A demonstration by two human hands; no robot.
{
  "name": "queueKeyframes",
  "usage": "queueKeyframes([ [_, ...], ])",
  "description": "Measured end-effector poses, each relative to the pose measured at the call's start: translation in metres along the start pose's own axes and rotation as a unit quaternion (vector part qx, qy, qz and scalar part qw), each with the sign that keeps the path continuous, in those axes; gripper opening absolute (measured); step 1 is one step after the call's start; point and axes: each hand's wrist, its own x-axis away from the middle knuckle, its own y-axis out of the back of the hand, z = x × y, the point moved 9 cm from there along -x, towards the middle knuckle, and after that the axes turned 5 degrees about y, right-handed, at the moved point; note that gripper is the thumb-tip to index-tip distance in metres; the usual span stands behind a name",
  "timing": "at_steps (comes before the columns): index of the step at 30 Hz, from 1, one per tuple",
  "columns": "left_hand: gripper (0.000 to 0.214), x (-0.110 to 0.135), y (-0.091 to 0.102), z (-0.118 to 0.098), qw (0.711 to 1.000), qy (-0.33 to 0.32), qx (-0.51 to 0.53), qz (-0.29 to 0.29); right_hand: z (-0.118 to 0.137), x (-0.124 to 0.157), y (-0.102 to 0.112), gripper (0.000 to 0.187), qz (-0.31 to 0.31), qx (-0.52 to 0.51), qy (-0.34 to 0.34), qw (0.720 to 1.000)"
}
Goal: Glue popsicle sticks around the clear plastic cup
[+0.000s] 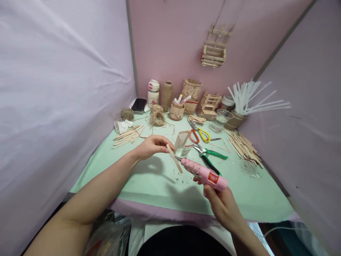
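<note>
A flat wooden craft stick is pinched near its upper end by my left hand, tilted above the table. My right hand grips a pink hot glue gun, its nozzle pointing left at the middle of the stick; whether it touches, I cannot tell. Just behind the stick stands a small clear cup with a stick-edged panel. Green-handled pruning shears lie partly behind the glue gun. Farther back are scissors with one red and one yellow handle loop.
Loose craft sticks lie in piles at the left and right. Along the back stand twine, a bottle, a pen holder, a clear cup and white glue sticks. A stick-built basket hangs on the wall.
</note>
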Motion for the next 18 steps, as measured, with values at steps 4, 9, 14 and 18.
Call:
queueKeyframes([
  [4,0.023,0.0012,-0.0033,-0.0003,1.000,0.004,-0.004,0.009,0.0054,-0.0003,-0.0039,0.036,-0.008,0.027,0.041,0.999],
  [9,0.025,0.0015,-0.0055,-0.0002,1.000,0.011,0.011,0.010,0.0058,0.0011,-0.0053,0.029,-0.011,0.056,0.074,0.996],
  [14,0.027,0.0020,-0.0069,-0.0005,1.000,0.011,0.016,0.011,0.0051,0.0004,-0.0063,0.030,-0.010,0.072,0.071,0.995],
  [18,0.027,0.0019,-0.0075,-0.0009,1.000,0.012,0.014,0.013,0.0038,-0.0006,-0.0083,0.032,0.000,0.071,0.061,0.996],
])
